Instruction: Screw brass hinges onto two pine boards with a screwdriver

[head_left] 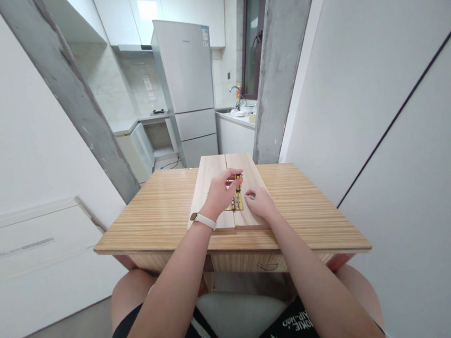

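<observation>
nearest, the seated person's thighs in black shorts with white print [298, 324] flank a pale seat [242, 316], and both bare forearms reach over the front edge of a wood-grained table [153, 213]. below that edge is a drawer with a curved handle [267, 266]. on the table two pale boards lie side by side, the left board [207, 184] and the right board [252, 177], divided by a narrow seam. the left hand [222, 190], a light-banded watch [203, 220] at its wrist, is raised over the boards, thumb and fingers pinched about a small yellow-and-black tool [238, 177]. just beneath the tool, a brass-coloured metal piece [238, 202] lies at the seam, reaching onto the right board. the right hand [261, 203] is loosely curled at the right board, beside the metal piece; whether its fingers pinch anything, i cannot tell from here. beyond the table, concrete-grey uprights frame a kitchen: a tall silver refrigerator [188, 71] stands near the middle, a counter [123, 126] to its left, and a faucet [236, 94] at a sink to its right, with white cabinets [190, 7] above.
</observation>
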The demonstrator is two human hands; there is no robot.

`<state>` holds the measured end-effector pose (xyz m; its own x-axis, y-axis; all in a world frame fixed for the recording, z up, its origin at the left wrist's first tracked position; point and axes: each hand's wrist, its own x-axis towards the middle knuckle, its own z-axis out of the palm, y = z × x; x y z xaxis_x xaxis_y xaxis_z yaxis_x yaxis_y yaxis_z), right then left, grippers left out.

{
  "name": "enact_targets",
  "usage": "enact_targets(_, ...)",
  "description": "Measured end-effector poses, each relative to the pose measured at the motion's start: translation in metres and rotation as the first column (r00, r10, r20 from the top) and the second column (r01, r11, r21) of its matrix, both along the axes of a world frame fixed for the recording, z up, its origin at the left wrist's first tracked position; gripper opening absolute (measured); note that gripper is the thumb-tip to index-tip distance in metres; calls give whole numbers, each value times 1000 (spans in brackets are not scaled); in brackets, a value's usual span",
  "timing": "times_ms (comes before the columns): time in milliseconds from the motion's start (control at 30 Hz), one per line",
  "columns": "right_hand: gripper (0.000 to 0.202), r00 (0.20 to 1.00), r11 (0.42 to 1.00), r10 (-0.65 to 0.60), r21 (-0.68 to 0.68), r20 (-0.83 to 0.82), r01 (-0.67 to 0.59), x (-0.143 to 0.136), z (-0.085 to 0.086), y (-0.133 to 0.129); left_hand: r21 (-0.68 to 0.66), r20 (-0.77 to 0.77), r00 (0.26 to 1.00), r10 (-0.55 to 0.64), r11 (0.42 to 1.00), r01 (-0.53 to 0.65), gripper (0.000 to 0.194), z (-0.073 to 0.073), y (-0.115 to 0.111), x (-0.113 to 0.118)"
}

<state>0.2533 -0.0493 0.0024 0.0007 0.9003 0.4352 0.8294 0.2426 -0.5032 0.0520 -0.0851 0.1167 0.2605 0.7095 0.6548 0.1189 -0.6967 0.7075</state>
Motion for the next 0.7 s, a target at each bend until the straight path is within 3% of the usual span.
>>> enact_targets(100, 15, 1000, 1000, 1, 1, -5, -1, 0, -1, 1, 34, 27, 993, 117, 992, -118, 17, -1, 1, 1)
enact_targets(167, 15, 1000, 1000, 0, 1, -10, 0, 0, -1, 1, 53, 39, 991, 130, 990, -132, 18, -1, 1, 0)
enact_targets(367, 15, 1000, 1000, 6, -8, -17, -6, 0, -1, 1, -6, 40, 999, -14, 1000, 14, 31, -4, -1, -1)
enact_targets(700, 16, 1000, 1000, 2, -1, -3, -2, 0, 1, 0, -23, -105, 989, -105, 994, 103, 42, -2, -1, -2)
